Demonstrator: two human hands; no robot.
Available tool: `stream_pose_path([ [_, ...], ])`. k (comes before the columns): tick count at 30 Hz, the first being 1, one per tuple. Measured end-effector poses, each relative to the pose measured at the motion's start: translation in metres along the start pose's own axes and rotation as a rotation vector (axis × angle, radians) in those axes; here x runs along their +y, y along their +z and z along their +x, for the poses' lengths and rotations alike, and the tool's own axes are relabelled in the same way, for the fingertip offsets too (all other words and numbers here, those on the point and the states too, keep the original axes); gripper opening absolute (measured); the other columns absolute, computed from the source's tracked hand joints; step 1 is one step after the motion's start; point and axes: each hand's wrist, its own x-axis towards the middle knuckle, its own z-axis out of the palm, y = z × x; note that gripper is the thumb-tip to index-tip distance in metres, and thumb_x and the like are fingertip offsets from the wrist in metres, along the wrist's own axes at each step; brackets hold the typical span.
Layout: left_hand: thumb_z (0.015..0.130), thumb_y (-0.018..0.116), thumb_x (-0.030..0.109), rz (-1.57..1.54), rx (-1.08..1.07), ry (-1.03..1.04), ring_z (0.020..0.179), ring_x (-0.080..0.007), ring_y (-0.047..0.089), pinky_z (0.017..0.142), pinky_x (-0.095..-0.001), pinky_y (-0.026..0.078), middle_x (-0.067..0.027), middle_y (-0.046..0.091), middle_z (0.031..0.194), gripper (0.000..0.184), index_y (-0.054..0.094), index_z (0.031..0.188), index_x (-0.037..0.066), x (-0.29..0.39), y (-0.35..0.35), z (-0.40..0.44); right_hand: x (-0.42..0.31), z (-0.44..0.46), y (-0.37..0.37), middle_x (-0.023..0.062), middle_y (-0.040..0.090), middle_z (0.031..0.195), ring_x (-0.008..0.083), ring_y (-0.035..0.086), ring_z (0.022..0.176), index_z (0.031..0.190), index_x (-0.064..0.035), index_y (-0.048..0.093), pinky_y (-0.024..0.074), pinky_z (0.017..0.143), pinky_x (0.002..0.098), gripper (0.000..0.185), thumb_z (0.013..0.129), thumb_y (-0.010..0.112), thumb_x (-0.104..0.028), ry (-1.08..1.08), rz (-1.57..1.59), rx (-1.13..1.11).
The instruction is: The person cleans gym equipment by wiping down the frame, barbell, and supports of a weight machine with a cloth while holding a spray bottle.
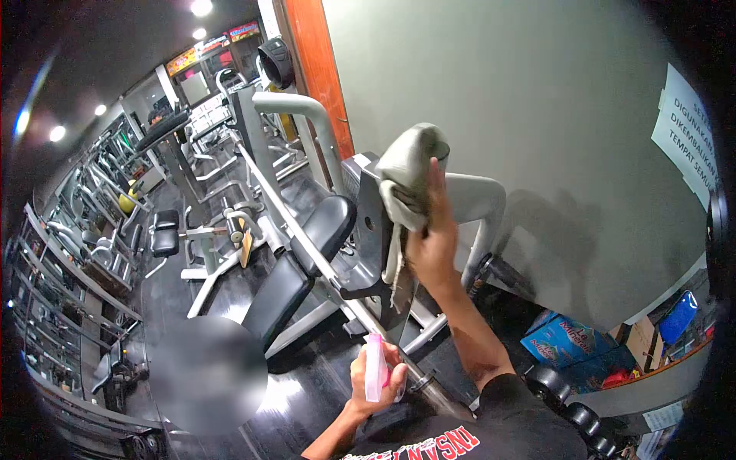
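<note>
My right hand is raised in front of the wall and closed on a folded, pale grey-green cloth. One end of the cloth dangles below the fingers, in front of the machine's dark upright; whether it touches the metal I cannot tell. Lower down, my left hand grips a spray bottle with a pink and whitish top. Most of the bottle's body is hidden by the hand and the angle. A long metal bar slants past just beyond the bottle.
A bench with black pads stands beyond the bar. Grey tubing curves out beside the wall. At lower right are dumbbells and a blue carton. More gym machines fill the left, where a blurred round patch hides part of the floor.
</note>
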Motion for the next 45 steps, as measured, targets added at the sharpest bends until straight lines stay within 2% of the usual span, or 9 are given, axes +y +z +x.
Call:
stream_pose_path([
  [6,0.079,0.071,0.014,-0.123,0.053,-0.064,0.064,-0.0165,0.063,0.061,-0.0276,0.05,-0.0078,0.062,0.072,0.034,0.05,0.1,-0.001,-0.011,-0.002,-0.008,0.031,-0.09,0.023,0.0299,0.045,0.13,0.048,0.04,0.124,0.108,-0.0063,0.06,0.0255,0.105,0.061,0.034,0.074,0.061,-0.01,-0.1,-0.064,-0.058],
  [8,0.08,0.072,0.021,-0.077,-0.015,0.023,0.066,-0.0167,0.064,0.062,-0.0276,0.05,-0.0082,0.063,0.076,0.038,0.05,0.102,-0.001,-0.005,-0.008,-0.001,0.04,-0.142,0.023,0.0154,0.051,0.13,0.0382,0.046,0.123,0.104,-0.0179,0.062,0.032,0.104,0.0557,0.044,0.062,0.062,-0.004,-0.149,-0.048,-0.089],
  [12,0.081,0.071,0.038,-0.15,0.008,0.097,0.07,-0.0181,0.065,0.066,-0.0281,0.051,-0.009,0.063,0.079,0.052,0.048,0.105,-0.002,-0.009,-0.008,0.001,0.049,-0.205,-0.004,0.0144,0.056,0.123,0.0331,0.051,0.119,0.103,-0.0155,0.062,0.0378,0.102,0.0505,0.042,0.062,0.063,-0.004,-0.141,-0.026,-0.272],
  [18,0.082,0.069,0.038,-0.363,-0.014,-0.031,0.07,-0.0185,0.064,0.063,-0.0279,0.051,-0.0124,0.061,0.093,0.055,0.045,0.108,-0.004,0.005,-0.012,-0.011,0.037,-0.237,-0.023,0.0158,0.06,0.108,0.026,0.058,0.102,0.114,0.0028,0.055,0.0429,0.092,0.0355,0.032,0.084,0.046,0.001,0.591,0.215,-0.126],
  [24,0.079,0.069,0.047,-0.281,-0.091,-0.148,0.067,-0.0154,0.061,0.058,-0.026,0.049,-0.0144,0.056,0.099,0.067,0.041,0.115,-0.003,-0.011,-0.023,-0.028,0.046,-0.156,-0.02,0.0195,0.052,0.123,0.0301,0.047,0.118,0.121,0.0079,0.048,0.0326,0.102,0.0399,0.036,0.086,0.047,-0.001,0.302,0.074,0.359],
  [26,0.083,0.067,0.04,-0.334,-0.018,-0.123,0.06,-0.0119,0.057,0.059,-0.0249,0.046,-0.0049,0.059,0.066,0.055,0.046,0.109,-0.004,-0.002,-0.019,-0.025,0.034,-0.093,-0.017,0.0209,0.049,0.126,0.0339,0.044,0.12,0.123,0.0079,0.046,0.0297,0.103,0.0432,0.04,0.084,0.048,-0.001,0.072,0.027,0.416],
  [34,0.083,0.07,0.033,-0.327,-0.035,-0.146,0.06,-0.0099,0.057,0.058,-0.0244,0.047,-0.0095,0.062,0.091,0.05,0.049,0.111,-0.003,-0.002,-0.018,-0.034,0.05,-0.07,0.026,0.0173,0.053,0.123,0.0415,0.041,0.126,0.101,-0.0121,0.064,0.0232,0.105,0.0645,0.042,0.066,0.048,0.004,-0.263,0.003,0.088],
  [41,0.082,0.07,0.017,-0.279,-0.059,-0.116,0.061,-0.0095,0.056,0.058,-0.0236,0.047,-0.0067,0.059,0.091,0.038,0.051,0.108,-0.002,0.0,-0.007,-0.028,0.044,-0.21,-0.019,0.0107,0.06,0.117,0.0331,0.054,0.116,0.11,-0.0153,0.063,0.0408,0.1,0.0498,0.034,0.077,0.064,-0.008,-0.109,0.067,-0.571],
  [45,0.081,0.071,0.014,-0.298,-0.044,-0.11,0.06,-0.0091,0.054,0.058,-0.0233,0.046,-0.0113,0.056,0.103,0.036,0.051,0.106,-0.002,-0.002,0.001,-0.024,0.028,-0.174,-0.04,0.0136,0.061,0.114,0.0344,0.058,0.109,0.112,-0.0132,0.061,0.0485,0.091,0.0444,0.039,0.074,0.069,-0.006,0.197,0.318,-0.497],
])
